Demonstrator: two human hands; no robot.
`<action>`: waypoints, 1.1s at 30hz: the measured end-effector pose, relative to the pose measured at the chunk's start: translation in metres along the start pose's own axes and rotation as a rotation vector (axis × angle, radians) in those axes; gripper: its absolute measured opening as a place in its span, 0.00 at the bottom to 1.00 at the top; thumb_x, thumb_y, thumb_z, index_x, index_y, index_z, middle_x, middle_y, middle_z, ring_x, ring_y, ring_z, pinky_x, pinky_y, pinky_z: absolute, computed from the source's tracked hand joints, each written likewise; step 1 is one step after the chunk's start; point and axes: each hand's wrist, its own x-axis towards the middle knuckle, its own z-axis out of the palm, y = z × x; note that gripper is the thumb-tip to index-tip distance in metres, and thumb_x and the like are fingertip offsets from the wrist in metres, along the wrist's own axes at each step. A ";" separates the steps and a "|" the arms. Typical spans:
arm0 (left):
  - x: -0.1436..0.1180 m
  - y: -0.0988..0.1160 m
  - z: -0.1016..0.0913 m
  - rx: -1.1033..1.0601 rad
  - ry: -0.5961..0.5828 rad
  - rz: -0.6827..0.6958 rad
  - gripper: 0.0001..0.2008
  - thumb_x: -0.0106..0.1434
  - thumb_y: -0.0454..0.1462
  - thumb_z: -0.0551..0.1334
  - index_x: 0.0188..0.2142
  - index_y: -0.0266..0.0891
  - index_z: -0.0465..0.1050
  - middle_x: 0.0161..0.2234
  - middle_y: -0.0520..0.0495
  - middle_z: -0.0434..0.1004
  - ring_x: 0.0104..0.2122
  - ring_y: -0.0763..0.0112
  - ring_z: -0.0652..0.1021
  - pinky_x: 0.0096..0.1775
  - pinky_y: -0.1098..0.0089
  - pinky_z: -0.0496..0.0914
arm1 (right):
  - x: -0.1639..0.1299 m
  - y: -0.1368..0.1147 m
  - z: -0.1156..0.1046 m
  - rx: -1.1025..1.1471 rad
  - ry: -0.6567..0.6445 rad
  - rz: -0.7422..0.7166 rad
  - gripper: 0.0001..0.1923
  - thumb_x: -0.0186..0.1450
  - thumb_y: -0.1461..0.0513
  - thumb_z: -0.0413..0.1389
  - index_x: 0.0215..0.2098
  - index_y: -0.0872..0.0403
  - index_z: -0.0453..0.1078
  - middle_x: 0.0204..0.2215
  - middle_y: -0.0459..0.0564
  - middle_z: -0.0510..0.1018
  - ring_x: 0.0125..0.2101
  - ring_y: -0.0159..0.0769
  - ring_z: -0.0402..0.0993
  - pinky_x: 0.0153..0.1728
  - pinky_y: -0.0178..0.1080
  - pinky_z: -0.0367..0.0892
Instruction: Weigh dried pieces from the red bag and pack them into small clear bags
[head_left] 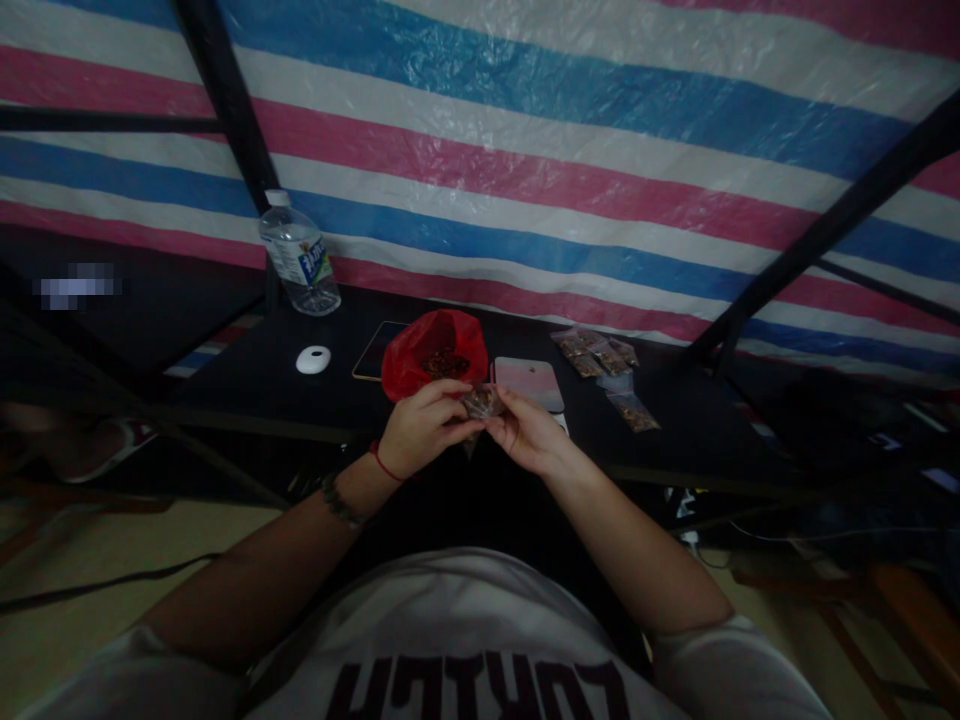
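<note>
Between my two hands is a small clear plastic bag (482, 402) with brownish bits inside, held over the table's front edge. The fingers of my left hand (424, 428) pinch its left side, and my right hand (531, 430) grips its right side. Just behind my left hand stands an open red plastic bag (401, 352) holding a heap of dark brown pieces. Beyond my right hand lies a small flat scale-like device (529, 383) with a pale top. Farther right, several filled clear bags (592, 350) are piled, and one filled bag (634, 410) lies nearer.
A clear plastic bottle (302, 260) stands at the back left of the black table (240, 390). A white oval object (313, 359) and a phone (375, 350) lie left of the red bag. Black metal posts (229, 100) and a striped plastic sheet (525, 150) bound the back.
</note>
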 end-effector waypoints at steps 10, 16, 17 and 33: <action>0.012 0.004 -0.014 -0.070 0.104 -0.057 0.07 0.62 0.39 0.62 0.36 0.40 0.78 0.33 0.47 0.79 0.35 0.70 0.77 0.40 0.68 0.71 | -0.001 0.007 0.002 0.128 -0.099 0.018 0.06 0.66 0.65 0.54 0.40 0.58 0.71 0.33 0.48 0.80 0.30 0.28 0.77 0.34 0.29 0.75; 0.015 0.012 -0.014 -0.127 0.020 -0.200 0.08 0.59 0.39 0.64 0.37 0.39 0.77 0.34 0.48 0.80 0.34 0.69 0.78 0.39 0.69 0.71 | -0.003 0.013 0.008 0.162 -0.101 0.073 0.06 0.67 0.67 0.52 0.39 0.58 0.71 0.30 0.47 0.80 0.27 0.27 0.77 0.31 0.28 0.75; 0.015 0.013 -0.014 -0.129 0.015 -0.227 0.07 0.58 0.39 0.65 0.35 0.39 0.77 0.33 0.49 0.80 0.34 0.69 0.77 0.38 0.70 0.71 | -0.004 0.013 0.009 0.160 -0.097 0.076 0.06 0.67 0.66 0.52 0.39 0.58 0.71 0.30 0.47 0.80 0.27 0.27 0.77 0.30 0.28 0.75; 0.004 0.016 0.007 -0.303 -0.198 -0.466 0.34 0.49 0.47 0.69 0.52 0.37 0.64 0.46 0.42 0.75 0.43 0.61 0.77 0.45 0.62 0.72 | 0.000 0.010 0.004 0.100 -0.063 -0.007 0.06 0.62 0.62 0.59 0.38 0.57 0.71 0.32 0.48 0.78 0.26 0.27 0.75 0.25 0.27 0.72</action>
